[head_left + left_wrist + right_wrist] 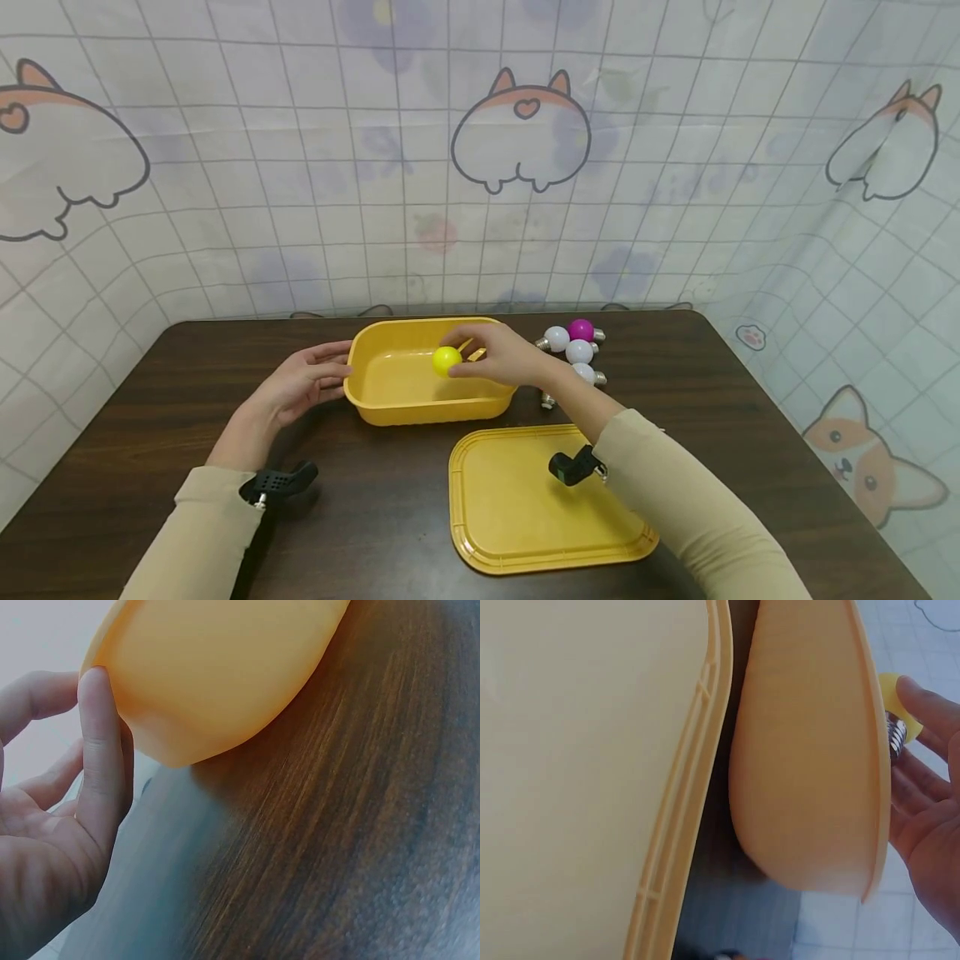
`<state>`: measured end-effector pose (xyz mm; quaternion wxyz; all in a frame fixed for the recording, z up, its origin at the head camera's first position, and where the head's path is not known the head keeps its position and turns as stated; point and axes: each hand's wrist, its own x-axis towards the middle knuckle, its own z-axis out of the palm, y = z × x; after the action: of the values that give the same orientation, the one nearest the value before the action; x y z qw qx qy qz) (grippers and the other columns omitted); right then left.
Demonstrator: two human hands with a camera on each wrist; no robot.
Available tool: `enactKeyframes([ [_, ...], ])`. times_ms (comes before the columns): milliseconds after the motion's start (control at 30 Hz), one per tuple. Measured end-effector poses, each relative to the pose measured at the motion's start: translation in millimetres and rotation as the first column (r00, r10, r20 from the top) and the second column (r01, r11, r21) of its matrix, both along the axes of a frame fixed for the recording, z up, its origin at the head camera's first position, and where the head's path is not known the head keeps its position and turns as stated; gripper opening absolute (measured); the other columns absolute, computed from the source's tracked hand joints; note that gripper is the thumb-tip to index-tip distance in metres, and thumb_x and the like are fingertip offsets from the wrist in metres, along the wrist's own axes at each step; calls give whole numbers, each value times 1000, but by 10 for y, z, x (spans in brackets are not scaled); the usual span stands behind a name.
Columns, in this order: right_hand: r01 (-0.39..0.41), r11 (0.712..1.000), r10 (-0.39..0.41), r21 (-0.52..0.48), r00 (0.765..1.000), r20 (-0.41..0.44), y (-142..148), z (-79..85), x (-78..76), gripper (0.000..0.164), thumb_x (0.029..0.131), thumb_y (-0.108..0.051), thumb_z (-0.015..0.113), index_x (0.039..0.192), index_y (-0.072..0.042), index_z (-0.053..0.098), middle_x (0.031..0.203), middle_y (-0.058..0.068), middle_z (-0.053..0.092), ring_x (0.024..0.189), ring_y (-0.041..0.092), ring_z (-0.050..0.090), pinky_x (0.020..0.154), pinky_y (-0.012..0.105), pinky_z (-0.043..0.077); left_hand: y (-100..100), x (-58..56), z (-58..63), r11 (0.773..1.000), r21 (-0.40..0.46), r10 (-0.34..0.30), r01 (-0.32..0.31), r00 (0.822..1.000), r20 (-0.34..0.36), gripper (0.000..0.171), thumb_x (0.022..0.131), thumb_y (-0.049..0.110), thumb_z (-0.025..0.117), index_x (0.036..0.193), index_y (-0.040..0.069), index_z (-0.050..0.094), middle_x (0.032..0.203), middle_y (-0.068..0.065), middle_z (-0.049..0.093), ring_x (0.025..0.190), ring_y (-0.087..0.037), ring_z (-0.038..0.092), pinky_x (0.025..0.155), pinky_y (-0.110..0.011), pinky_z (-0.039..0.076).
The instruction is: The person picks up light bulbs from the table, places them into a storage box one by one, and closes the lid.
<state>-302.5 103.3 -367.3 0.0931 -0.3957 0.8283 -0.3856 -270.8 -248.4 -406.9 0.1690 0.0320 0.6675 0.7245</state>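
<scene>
One yellow bulb (447, 361) hung over the inside of the yellow tub (431, 412), and the right hand (491, 354) had it! Its fingers were narrow, thumb on one side and fingertips on the other, a light pinch with little to spare. How far the bulb sat above the tub's floor, nobody could tell from these views. Over at the tub's left end, the left hand (311, 379) pinched the rim, fingertips only.

And the dangers? A smooth, round globe looked ready to slip if that pinch eased or pressed unevenly, and a drop onto hard plastic might have cracked it or set it rolling. A wrist dipped too soon could have knocked the screw base (895, 736) against the rim. A tug from the left would likely have skidded the tub just under its cargo. Watch that right forearm, too: it stretched across the flat yellow lid (517, 508) and close by the white bulbs (579, 351) and the magenta bulb (581, 330), so a careless sweep might have scattered them along the worktop (360, 517).

What a looker, though! The globe shone a clean lemon yellow, glossy and nearly round, sharper in colour than the warmer tub, with silvery threads ringing its metal end.
</scene>
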Motion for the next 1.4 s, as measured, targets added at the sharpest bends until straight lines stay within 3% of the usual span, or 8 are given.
enactKeyframes([
  [367,-21,1000,21,-14,1000,4,-216,-53,-16,40,93,-17,79,130,-6,66,121,6,68,104,20,69,88,26,57,-16,-11,32,1000,13,-6,6,1000,8,72,99,3,67,159,-3,27,128,-6,65,98,-16,72,86,-31,60],
  [600,-17,1000,17,17,1000,-6,-358,-111,-40,42,94,-19,78,133,-8,65,122,5,68,104,16,68,96,29,54,-10,-7,39,1000,22,-3,2,1000,10,72,100,2,66,159,-3,26,121,-1,67,95,-15,73,85,-31,60],
  [1000,-25,999,22,32,998,66,-556,-217,-34,43,94,-23,77,133,-10,65,123,5,67,105,18,68,90,24,55,-4,-8,-5,1000,15,7,-7,1000,10,70,100,3,66,159,-3,28,119,1,68,94,-14,72,85,-30,60],
  [1400,-36,998,30,60,994,106,-703,-269,-11,45,95,-27,76,136,-13,63,127,2,66,110,15,66,89,22,55,0,-3,-14,1000,5,6,-6,1000,18,70,100,4,66,159,-3,28,135,-12,61,99,-17,72,87,-31,59],
])
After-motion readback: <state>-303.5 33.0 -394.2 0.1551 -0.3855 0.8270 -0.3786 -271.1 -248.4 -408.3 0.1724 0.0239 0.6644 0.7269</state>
